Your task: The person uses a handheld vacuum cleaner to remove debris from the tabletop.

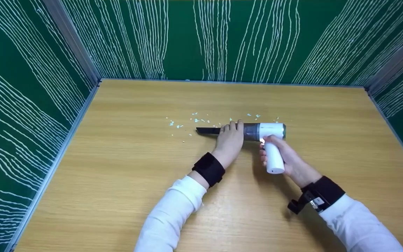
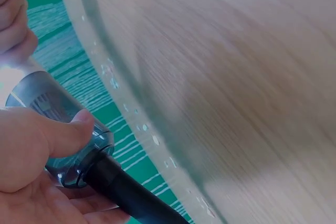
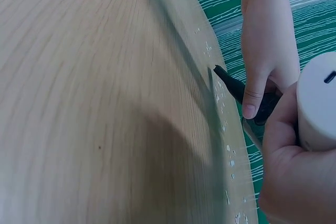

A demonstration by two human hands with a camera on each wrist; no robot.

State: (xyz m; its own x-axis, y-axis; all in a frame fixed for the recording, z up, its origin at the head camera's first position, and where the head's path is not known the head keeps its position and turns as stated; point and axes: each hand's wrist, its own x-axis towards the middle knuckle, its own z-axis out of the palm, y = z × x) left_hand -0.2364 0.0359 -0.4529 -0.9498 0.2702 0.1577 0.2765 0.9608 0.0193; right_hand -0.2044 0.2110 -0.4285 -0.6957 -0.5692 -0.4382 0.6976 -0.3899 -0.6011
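Observation:
A white handheld vacuum cleaner (image 1: 271, 130) with a clear dark dust cup (image 2: 52, 98) and a black crevice nozzle (image 1: 206, 131) is held above the table, its nozzle pointing left. My right hand (image 1: 287, 155) grips the white handle (image 1: 274, 157) from the right. With thumb and fingers round the front of the dust cup, where the nozzle joins it, my left hand (image 1: 230, 138) holds the other end. Small pale paper scraps (image 1: 197, 120) lie scattered on the table around and behind the nozzle.
The wooden table (image 1: 135, 182) is bordered by green walls (image 1: 184, 42) with white wavy lines at the back and sides. Grey metal posts (image 1: 73, 38) stand in the back corners. Black straps (image 1: 209, 169) wrap both wrists.

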